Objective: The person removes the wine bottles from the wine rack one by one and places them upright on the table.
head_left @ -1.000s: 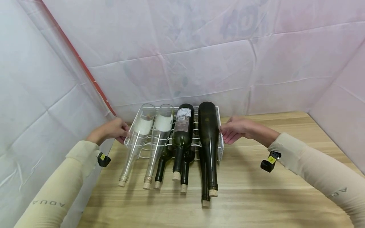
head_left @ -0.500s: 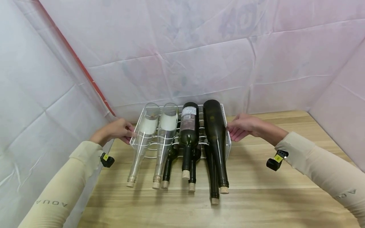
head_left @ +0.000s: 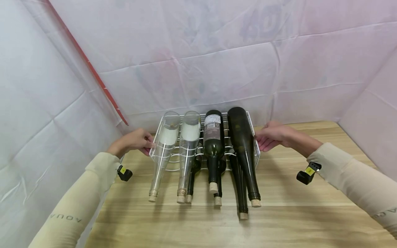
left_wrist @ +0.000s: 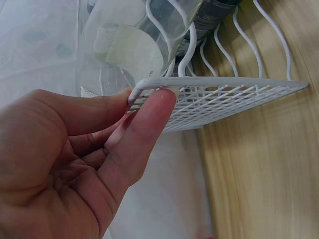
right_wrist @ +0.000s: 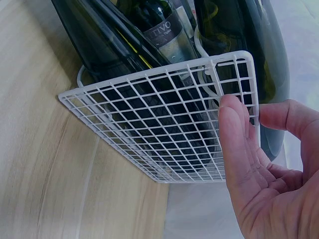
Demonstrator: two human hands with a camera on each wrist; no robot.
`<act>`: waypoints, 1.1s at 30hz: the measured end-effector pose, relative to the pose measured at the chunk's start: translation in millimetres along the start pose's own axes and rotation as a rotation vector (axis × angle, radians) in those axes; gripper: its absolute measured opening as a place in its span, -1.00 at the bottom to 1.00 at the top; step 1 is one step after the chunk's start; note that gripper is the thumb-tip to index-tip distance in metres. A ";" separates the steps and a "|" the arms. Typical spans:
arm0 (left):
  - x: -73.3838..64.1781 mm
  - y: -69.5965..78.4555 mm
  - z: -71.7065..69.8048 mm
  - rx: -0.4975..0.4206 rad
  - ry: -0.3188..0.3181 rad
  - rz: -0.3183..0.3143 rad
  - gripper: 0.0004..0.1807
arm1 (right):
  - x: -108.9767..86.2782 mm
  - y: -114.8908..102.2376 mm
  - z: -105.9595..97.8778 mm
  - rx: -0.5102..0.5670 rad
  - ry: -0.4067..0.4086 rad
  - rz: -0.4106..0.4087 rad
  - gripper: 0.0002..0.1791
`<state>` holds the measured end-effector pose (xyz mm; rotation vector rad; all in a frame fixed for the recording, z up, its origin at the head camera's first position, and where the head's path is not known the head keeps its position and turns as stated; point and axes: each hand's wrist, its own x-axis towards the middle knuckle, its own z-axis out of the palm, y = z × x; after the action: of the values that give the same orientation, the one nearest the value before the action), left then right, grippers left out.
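A white wire wine rack (head_left: 257,155) holds bottles in two tiers, their corked necks pointing toward me. On top lie two clear bottles (head_left: 187,151), a labelled dark green bottle (head_left: 213,146) and a big dark bottle (head_left: 241,137). Several dark bottles (head_left: 240,193) lie beneath, partly hidden. My left hand (head_left: 135,140) pinches the rack's left side; in the left wrist view its thumb and a finger close on the top corner of the mesh panel (left_wrist: 214,82). Opposite, my right hand (head_left: 273,136) grips the right mesh panel (right_wrist: 149,74) near its upper corner, thumb and fingers on either side.
The rack is over the back of a wooden table (head_left: 279,220). A white sheet wall (head_left: 223,79) rises close behind it, with another (head_left: 40,144) at the left. Black wrist cameras (head_left: 124,173) hang below both sleeves.
The rack has shifted steadily to the right along the back wall, bottles and all. Both hands have travelled with it, keeping their hold on its sides.
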<state>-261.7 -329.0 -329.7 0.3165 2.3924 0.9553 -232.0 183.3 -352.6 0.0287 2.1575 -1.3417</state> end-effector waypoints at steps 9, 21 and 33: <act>1.7 -3.1 -2.1 -0.007 -0.002 0.006 -0.80 | 0.0 -1.1 4.5 0.001 0.050 0.020 -0.68; 4.0 -5.8 -1.4 -0.025 -0.014 0.015 -0.83 | -4.6 -0.1 9.5 0.005 0.099 0.012 -0.66; 3.1 -7.9 -3.2 -0.019 -0.025 0.027 -0.84 | -4.7 0.8 10.8 0.038 0.107 0.022 -0.67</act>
<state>-266.2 -335.3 -334.5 0.3518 2.3606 0.9803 -222.8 176.1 -354.3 0.1424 2.2131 -1.3979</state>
